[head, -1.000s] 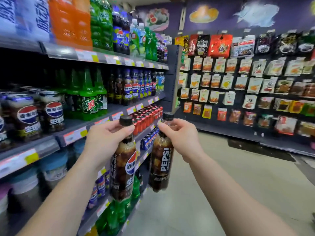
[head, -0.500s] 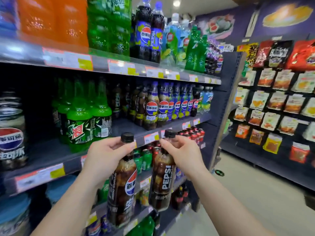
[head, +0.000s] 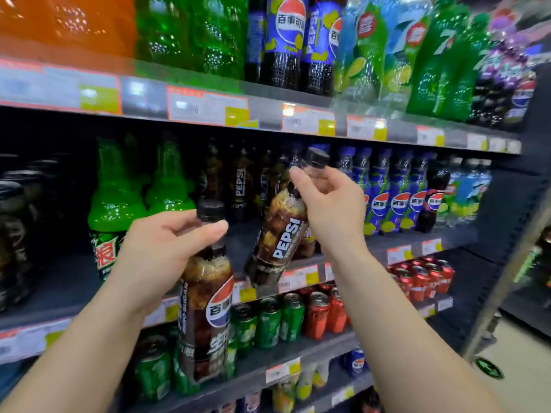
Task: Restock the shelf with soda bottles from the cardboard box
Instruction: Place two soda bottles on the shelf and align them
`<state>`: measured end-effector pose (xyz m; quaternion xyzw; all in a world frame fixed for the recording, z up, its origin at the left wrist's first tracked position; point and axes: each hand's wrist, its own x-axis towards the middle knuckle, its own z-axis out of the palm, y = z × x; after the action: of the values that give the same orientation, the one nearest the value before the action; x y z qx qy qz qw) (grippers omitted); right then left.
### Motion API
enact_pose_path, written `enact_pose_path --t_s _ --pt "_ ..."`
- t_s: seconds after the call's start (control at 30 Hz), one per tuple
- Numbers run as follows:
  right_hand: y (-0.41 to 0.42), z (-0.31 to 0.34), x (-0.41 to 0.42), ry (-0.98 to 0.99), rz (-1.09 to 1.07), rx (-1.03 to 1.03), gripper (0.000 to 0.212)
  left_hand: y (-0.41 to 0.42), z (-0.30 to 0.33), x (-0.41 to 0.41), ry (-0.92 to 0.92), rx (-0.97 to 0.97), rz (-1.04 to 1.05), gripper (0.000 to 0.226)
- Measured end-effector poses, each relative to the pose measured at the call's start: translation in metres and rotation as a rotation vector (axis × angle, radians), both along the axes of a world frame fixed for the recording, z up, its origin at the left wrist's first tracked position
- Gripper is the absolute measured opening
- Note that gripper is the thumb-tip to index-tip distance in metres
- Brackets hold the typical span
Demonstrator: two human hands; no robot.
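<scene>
Raised since half a second ago: both bottles, now level with the middle shelf [head: 74, 281]. Left hand [head: 158, 251] gripping the neck of an upright zero-sugar bottle [head: 205, 311] hanging below it; right hand [head: 331, 210] pinching the neck of a tilted Pepsi bottle [head: 280, 239], base near the shelf lip. Placing step in hand; next, likely swinging that base forward into the dark Pepsi row [head: 238, 186] beyond the right hand.

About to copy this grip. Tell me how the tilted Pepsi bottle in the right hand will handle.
The Pepsi bottle looks full, so probably heavy for its size. Pinched only at the neck by the right hand, it may swing. Tall and narrow, it could tip when set down.
</scene>
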<state>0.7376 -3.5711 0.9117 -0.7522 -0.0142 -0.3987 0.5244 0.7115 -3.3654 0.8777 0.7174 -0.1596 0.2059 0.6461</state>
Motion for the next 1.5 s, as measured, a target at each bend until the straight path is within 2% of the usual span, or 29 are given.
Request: enact_pose_path --t_s 0.07,0.17,0.33,0.47,0.63,0.73,0.87,0.93,1.0,1.1,1.17,1.27,1.5 --pt "-0.005 0.002 0.014 -0.047 0.039 0.008 0.043 -0.009 0.003 -0.001 0.006 -0.01 0.07 0.006" --pt "-0.01 -0.001 0.037 -0.103 0.106 0.007 0.02 -0.023 0.008 -0.005 0.007 -0.03 0.16 0.025" --pt "-0.012 -0.003 0.079 0.003 0.231 -0.088 0.029 -0.046 0.009 -0.014 0.0 -0.025 0.29 0.023" --pt "0.001 0.003 0.105 0.095 0.364 -0.196 0.022 -0.052 0.004 -0.022 0.027 -0.019 0.322 0.038" --pt "0.007 -0.009 0.107 0.105 0.408 -0.152 0.048 -0.051 0.003 -0.029 0.053 -0.006 0.385 0.048" --pt "0.006 -0.013 0.103 0.111 0.396 -0.161 0.053 -0.049 0.002 -0.03 0.062 0.023 0.398 0.04" --pt "0.003 -0.022 0.086 0.182 0.406 -0.171 0.074 -0.048 0.002 -0.031 0.101 -0.011 0.374 0.006" --pt "-0.002 -0.038 0.064 0.225 0.413 -0.194 0.08 -0.045 0.0 -0.031 0.115 -0.009 0.37 0.006" --pt "-0.008 -0.068 0.037 0.238 0.397 -0.278 0.071 -0.042 -0.003 -0.032 0.116 -0.005 0.365 0.012" --pt "-0.01 -0.103 0.018 0.345 0.338 -0.608 0.052 -0.037 -0.006 -0.03 0.13 -0.039 0.364 0.026" --pt "-0.008 -0.108 0.025 0.448 0.309 -0.781 0.05 -0.036 -0.007 -0.029 0.159 -0.041 0.357 0.019" --pt "-0.006 -0.1 0.038 0.513 0.301 -0.827 0.051 -0.035 -0.007 -0.027 0.16 -0.04 0.34 0.009" --pt "0.013 -0.09 0.08 0.789 0.361 -0.906 0.064 -0.032 -0.004 -0.024 0.153 -0.017 0.325 0.007"
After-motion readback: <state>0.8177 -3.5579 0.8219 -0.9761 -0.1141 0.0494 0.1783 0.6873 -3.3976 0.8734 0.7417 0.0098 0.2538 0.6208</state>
